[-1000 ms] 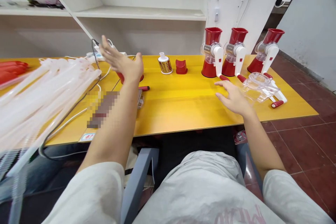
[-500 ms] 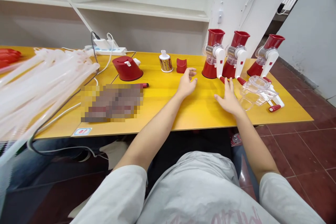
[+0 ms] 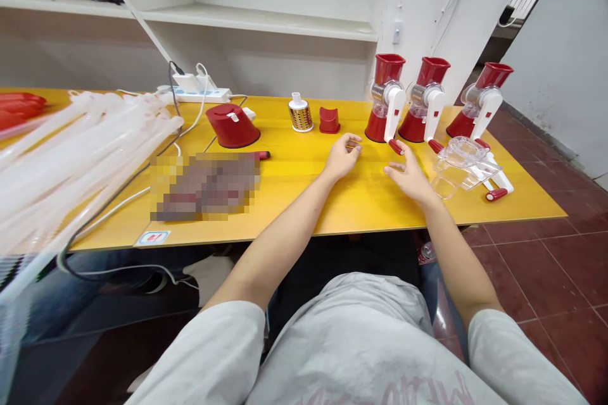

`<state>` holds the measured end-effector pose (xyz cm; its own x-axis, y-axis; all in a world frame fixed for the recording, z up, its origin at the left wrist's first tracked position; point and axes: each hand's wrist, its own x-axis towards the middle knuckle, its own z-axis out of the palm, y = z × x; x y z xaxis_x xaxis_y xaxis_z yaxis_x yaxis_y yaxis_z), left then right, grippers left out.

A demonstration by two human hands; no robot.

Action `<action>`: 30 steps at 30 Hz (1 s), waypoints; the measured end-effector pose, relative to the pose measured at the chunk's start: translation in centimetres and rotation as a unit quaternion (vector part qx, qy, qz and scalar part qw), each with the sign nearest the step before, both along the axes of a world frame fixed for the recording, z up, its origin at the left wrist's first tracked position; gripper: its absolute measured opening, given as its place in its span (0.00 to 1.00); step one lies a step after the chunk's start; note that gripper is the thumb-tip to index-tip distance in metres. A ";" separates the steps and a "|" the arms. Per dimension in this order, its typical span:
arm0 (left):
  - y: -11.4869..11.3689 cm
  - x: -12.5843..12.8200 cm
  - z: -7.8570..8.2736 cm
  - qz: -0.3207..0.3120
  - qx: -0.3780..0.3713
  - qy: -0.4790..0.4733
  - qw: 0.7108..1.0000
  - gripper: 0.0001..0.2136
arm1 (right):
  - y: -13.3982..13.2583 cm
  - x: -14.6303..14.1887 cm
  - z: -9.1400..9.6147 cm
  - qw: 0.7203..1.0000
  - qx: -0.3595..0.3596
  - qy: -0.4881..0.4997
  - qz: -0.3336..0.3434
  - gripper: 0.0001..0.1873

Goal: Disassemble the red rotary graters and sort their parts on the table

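Observation:
My left hand (image 3: 342,155) rests on the yellow table (image 3: 294,202), fingers loosely curled and holding nothing. My right hand (image 3: 409,174) lies a little to its right with fingers spread, also holding nothing, beside a clear plastic housing (image 3: 460,164). Three red-and-white rotary graters (image 3: 386,98) (image 3: 425,100) (image 3: 479,102) stand in a row behind the hands. Further left are a small red part (image 3: 329,120), a metal grating drum (image 3: 300,114) and a red base piece (image 3: 232,125).
A bundle of clear plastic sleeves (image 3: 76,152) covers the table's left side. A white power strip (image 3: 194,90) with cables lies at the back. White shelving rises behind the table. Red floor tiles (image 3: 546,266) lie to the right. A blurred patch sits on the table.
My left hand swept from the far left near the red base to the table's middle, then curled its fingers. My right hand stayed by the clear housing, shifting slightly.

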<state>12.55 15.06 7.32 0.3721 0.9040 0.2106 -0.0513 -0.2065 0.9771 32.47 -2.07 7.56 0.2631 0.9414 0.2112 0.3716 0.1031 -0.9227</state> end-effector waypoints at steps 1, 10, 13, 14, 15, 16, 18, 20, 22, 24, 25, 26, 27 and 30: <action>-0.3 0.1 0.0 -0.011 -0.002 0.000 1.000 0.11 | 0.1 0.1 0.1 1.000 0.001 0.010 -0.001 0.58; -2.0 0.9 0.7 -0.092 -0.088 -0.065 0.990 0.21 | 0.8 -0.1 0.5 0.998 0.059 0.023 0.007 0.51; -2.5 2.0 1.1 -0.134 -0.192 -0.165 0.958 0.29 | 0.5 -0.9 1.1 0.996 0.064 0.035 0.041 0.52; -2.7 2.3 1.2 -0.147 -0.213 -0.188 0.948 0.29 | 0.4 -1.2 1.3 0.996 0.065 0.037 0.055 0.53; -2.8 2.5 1.4 -0.158 -0.222 -0.201 0.941 0.28 | 0.2 -1.6 1.5 0.995 0.063 0.038 0.070 0.54; -2.8 2.6 1.6 -0.168 -0.226 -0.210 0.936 0.26 | 0.1 -2.0 1.7 0.994 0.059 0.038 0.084 0.55; -2.9 2.6 2.0 -0.174 -0.235 -0.230 0.928 0.22 | -0.2 -2.8 2.1 0.993 0.049 0.036 0.105 0.57; -2.9 2.2 2.5 -0.157 -0.245 -0.254 0.922 0.20 | -0.5 -3.5 2.3 0.992 0.040 0.033 0.117 0.59; -2.9 1.8 3.0 -0.135 -0.250 -0.269 0.921 0.19 | -0.8 -3.9 2.5 0.991 0.038 0.033 0.126 0.60; -2.9 1.4 3.5 -0.123 -0.249 -0.275 0.920 0.20 | -0.8 -4.0 2.6 0.989 0.047 0.038 0.134 0.59; -3.0 1.3 3.7 -0.122 -0.249 -0.278 0.920 0.20 | -0.8 -3.9 2.7 0.989 0.057 0.044 0.133 0.57; -3.0 1.2 3.9 -0.125 -0.249 -0.282 0.918 0.21 | -0.6 -3.7 2.8 0.988 0.068 0.051 0.126 0.55; -3.1 1.1 4.0 -0.130 -0.248 -0.284 0.917 0.20 | -0.5 -3.5 2.8 0.989 0.077 0.060 0.111 0.52; -3.6 1.0 4.2 -0.151 -0.247 -0.284 0.914 0.17 | 0.3 -2.3 2.9 0.990 0.085 0.107 0.028 0.45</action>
